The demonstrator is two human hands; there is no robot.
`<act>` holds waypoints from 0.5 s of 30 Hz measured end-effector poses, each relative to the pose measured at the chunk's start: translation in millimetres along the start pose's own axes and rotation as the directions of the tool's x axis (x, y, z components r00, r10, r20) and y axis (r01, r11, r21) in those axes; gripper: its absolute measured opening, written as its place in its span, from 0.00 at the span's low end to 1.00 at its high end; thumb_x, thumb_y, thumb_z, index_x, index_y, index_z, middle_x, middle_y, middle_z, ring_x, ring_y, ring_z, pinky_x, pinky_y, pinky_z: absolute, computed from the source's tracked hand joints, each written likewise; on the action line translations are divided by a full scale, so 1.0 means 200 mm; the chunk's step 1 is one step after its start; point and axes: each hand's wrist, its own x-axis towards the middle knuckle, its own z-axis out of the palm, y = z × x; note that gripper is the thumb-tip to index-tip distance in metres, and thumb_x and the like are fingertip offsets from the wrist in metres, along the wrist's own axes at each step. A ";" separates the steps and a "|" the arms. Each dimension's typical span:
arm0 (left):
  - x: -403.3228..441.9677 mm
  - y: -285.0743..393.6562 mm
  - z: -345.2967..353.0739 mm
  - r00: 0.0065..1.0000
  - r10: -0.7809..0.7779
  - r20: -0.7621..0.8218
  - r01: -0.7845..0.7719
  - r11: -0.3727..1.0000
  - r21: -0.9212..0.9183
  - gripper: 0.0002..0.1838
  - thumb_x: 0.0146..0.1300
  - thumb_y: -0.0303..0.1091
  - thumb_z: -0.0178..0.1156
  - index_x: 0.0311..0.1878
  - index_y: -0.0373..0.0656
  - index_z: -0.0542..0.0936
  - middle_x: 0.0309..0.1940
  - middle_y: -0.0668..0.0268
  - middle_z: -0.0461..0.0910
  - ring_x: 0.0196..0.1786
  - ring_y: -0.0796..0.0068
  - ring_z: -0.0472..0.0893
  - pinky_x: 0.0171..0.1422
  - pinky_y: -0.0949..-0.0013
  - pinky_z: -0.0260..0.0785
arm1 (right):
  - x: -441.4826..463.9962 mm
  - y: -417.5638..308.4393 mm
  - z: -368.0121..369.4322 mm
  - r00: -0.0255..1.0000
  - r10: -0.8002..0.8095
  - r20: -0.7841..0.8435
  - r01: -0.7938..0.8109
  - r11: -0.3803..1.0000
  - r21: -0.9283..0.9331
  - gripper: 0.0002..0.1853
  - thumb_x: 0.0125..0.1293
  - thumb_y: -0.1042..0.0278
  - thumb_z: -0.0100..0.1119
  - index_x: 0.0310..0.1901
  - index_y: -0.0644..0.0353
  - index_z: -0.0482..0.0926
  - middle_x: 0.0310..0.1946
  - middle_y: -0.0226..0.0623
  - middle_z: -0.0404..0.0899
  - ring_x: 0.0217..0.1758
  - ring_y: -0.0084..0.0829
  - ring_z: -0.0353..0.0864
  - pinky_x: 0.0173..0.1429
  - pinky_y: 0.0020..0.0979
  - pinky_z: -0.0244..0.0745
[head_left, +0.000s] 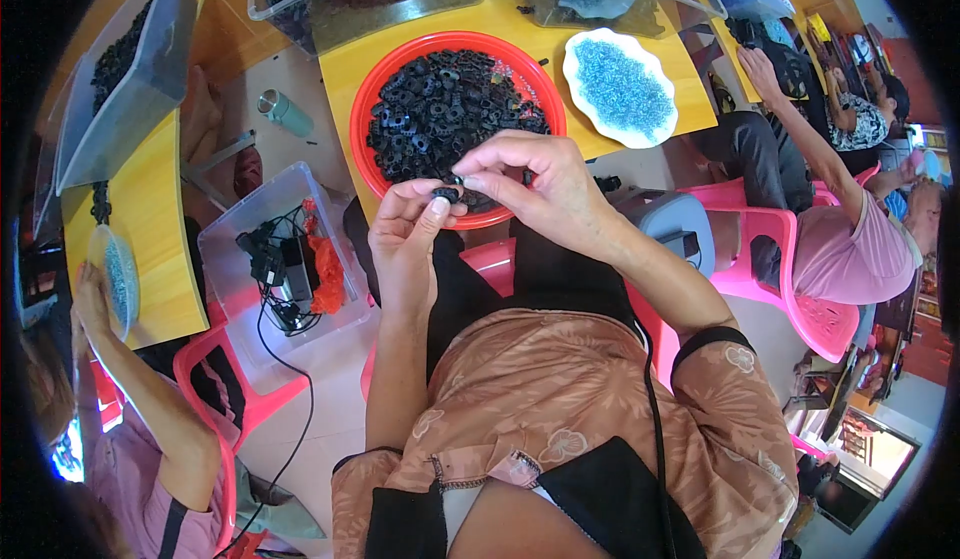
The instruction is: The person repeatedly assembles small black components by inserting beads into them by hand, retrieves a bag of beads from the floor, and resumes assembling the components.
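Observation:
Between thumb and fingers, my left hand [410,221] holds a small black part [446,195] at the near edge of a red basin [360,124]. My right hand [535,181] is pinched just above that part, with a tiny pale piece at its fingertips, too small to name. Many black parts [430,109] fill the basin below both hands. To the right of the basin, a white scalloped plate [640,140] holds small clear-blue pieces [622,87]. Both stand on a yellow table [500,14].
Clear bins [400,14] of black parts line the table's far side. On the floor at left are a clear box [225,299] with cables and a green flask [285,112]. Co-workers sit left and right on pink chairs [790,259], their hands apart from mine.

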 end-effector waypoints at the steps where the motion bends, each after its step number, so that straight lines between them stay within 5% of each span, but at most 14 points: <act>1: 0.00 0.01 0.01 1.000 0.000 -0.019 -0.001 0.998 -0.056 0.10 0.62 0.21 0.58 0.47 0.36 0.76 0.42 0.61 0.80 0.41 0.74 0.81 0.48 0.73 0.74 | -0.02 -0.01 0.00 1.000 0.018 0.014 -0.018 1.000 0.003 0.05 0.60 0.76 0.60 0.38 0.63 0.82 0.28 0.35 0.80 0.24 0.21 0.79 0.27 0.23 0.72; 8: -0.01 0.00 0.05 0.997 -0.030 -0.065 0.022 0.993 -0.116 0.09 0.62 0.21 0.59 0.46 0.36 0.77 0.36 0.64 0.80 0.37 0.75 0.81 0.45 0.74 0.74 | -0.09 0.02 0.05 0.998 -0.011 -0.057 0.011 1.000 0.004 0.09 0.59 0.77 0.61 0.42 0.62 0.79 0.27 0.33 0.81 0.23 0.20 0.79 0.27 0.23 0.72; 15: -0.02 -0.01 0.05 0.999 -0.047 0.005 0.047 0.995 0.084 0.08 0.62 0.23 0.59 0.44 0.37 0.77 0.36 0.64 0.81 0.34 0.77 0.81 0.41 0.75 0.73 | -0.12 -0.01 0.00 0.997 0.079 -0.012 -0.079 0.997 0.028 0.11 0.59 0.78 0.61 0.43 0.63 0.76 0.26 0.34 0.82 0.23 0.20 0.79 0.27 0.23 0.72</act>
